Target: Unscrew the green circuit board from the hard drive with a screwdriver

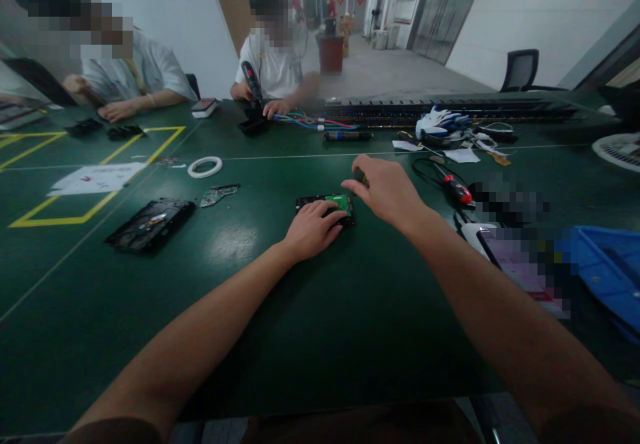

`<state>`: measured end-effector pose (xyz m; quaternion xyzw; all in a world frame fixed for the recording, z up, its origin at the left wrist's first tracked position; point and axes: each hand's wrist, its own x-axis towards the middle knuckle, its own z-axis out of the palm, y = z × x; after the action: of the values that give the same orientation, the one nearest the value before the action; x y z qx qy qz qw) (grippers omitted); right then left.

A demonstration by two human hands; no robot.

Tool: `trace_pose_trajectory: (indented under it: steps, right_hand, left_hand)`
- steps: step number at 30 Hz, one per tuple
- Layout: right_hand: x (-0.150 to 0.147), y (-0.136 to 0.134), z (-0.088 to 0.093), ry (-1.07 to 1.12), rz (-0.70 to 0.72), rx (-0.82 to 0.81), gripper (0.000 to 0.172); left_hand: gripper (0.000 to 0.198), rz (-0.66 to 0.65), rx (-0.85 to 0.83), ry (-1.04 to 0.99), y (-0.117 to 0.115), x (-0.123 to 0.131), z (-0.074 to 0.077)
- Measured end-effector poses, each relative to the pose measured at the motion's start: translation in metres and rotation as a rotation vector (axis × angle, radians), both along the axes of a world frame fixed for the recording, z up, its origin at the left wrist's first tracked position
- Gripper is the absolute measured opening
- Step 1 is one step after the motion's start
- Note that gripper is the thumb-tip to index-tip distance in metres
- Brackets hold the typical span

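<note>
A small black hard drive with a green circuit board [338, 203] lies on the dark green table [320, 311] in front of me. My left hand [313, 229] rests on its near side, fingers curled over the casing and holding it down. My right hand [387, 189] hovers just right of and above the drive, fingers bent and pinched together near its far right corner. Whether anything sits between those fingertips is hidden.
A second black drive [150, 224] and a loose circuit board [219, 195] lie to the left, with a tape roll [205, 167] behind. A red-handled screwdriver [456, 189], gloves [440, 124] and a blue tray [607, 271] sit to the right. Two other people work across the table.
</note>
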<state>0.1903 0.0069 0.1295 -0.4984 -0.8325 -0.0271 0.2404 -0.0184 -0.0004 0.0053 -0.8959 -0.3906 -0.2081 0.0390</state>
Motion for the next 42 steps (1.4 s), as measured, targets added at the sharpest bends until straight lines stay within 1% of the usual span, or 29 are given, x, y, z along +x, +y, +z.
trace_pose_trajectory:
  steps: [5, 8, 10, 12, 14, 17, 19, 21, 22, 24, 25, 29, 31, 33, 34, 36, 38, 39, 40, 42]
  right_hand:
    - [-0.006, -0.002, 0.006, -0.139, -0.143, 0.038, 0.031]
    - [-0.01, -0.002, 0.009, -0.185, -0.18, 0.042, 0.034]
    - [-0.01, -0.001, 0.011, -0.197, -0.171, 0.036, 0.032]
    - [-0.009, 0.002, 0.012, -0.202, -0.136, 0.017, 0.026]
    - [-0.007, 0.006, 0.011, -0.196, -0.057, -0.006, 0.021]
    - [-0.004, 0.012, 0.011, -0.177, 0.086, -0.022, 0.026]
    - [-0.006, 0.013, 0.012, -0.185, 0.081, -0.023, 0.022]
    - [-0.01, 0.011, 0.014, -0.207, 0.01, -0.035, 0.014]
    - [-0.013, 0.009, 0.015, -0.213, -0.034, -0.045, 0.013]
    - [-0.017, 0.005, 0.019, -0.202, -0.095, -0.06, 0.019]
    - [-0.018, 0.004, 0.02, -0.204, -0.101, -0.064, 0.023]
    - [-0.014, 0.005, 0.024, -0.222, -0.058, -0.104, 0.027]
    - [-0.009, 0.01, 0.023, -0.211, -0.049, -0.115, 0.029]
    - [-0.006, 0.015, 0.02, -0.224, -0.067, -0.11, 0.037]
    - [-0.006, 0.017, 0.017, -0.221, -0.08, -0.103, 0.041]
    - [-0.008, 0.018, 0.014, -0.18, -0.08, -0.061, 0.042]
    - [-0.011, 0.017, 0.012, -0.167, -0.063, -0.018, 0.036]
    - [-0.013, 0.016, 0.013, -0.197, -0.064, -0.017, 0.031]
    - [-0.015, 0.015, 0.015, -0.246, -0.074, -0.037, 0.024]
    - [-0.015, 0.013, 0.019, -0.317, -0.023, -0.099, 0.01]
  left_hand:
    - [0.037, -0.004, -0.006, -0.004, 0.0, 0.0, 0.0]
    - [0.037, -0.004, -0.005, -0.004, 0.0, -0.001, 0.0]
    - [0.038, -0.005, -0.006, -0.006, -0.001, -0.001, 0.001]
    - [0.039, -0.007, -0.011, -0.017, -0.001, 0.0, 0.002]
    - [0.041, -0.004, -0.019, -0.03, -0.001, 0.0, 0.002]
    - [0.042, 0.007, -0.028, -0.037, 0.0, 0.001, 0.002]
    - [0.041, 0.006, -0.027, -0.039, 0.0, 0.002, 0.002]
    - [0.041, 0.001, -0.024, -0.044, 0.0, 0.002, 0.001]
    - [0.041, -0.002, -0.025, -0.047, 0.001, 0.002, 0.001]
    - [0.041, -0.005, -0.028, -0.05, 0.001, 0.001, 0.0]
    - [0.042, -0.005, -0.029, -0.051, 0.001, 0.001, 0.0]
    - [0.041, 0.001, -0.026, -0.043, 0.001, 0.001, 0.0]
    - [0.04, 0.002, -0.025, -0.037, 0.001, 0.002, 0.001]
    - [0.039, 0.004, -0.023, -0.039, 0.0, 0.002, 0.002]
    - [0.039, 0.004, -0.023, -0.04, 0.0, 0.001, 0.002]
    - [0.039, 0.003, -0.025, -0.04, 0.0, 0.001, 0.002]
    - [0.039, -0.002, -0.025, -0.039, 0.0, 0.001, 0.002]
    - [0.039, -0.003, -0.023, -0.039, 0.0, 0.0, 0.002]
    - [0.039, -0.004, -0.02, -0.039, 0.0, 0.0, 0.001]
    - [0.039, -0.002, -0.017, -0.037, 0.0, 0.0, 0.001]
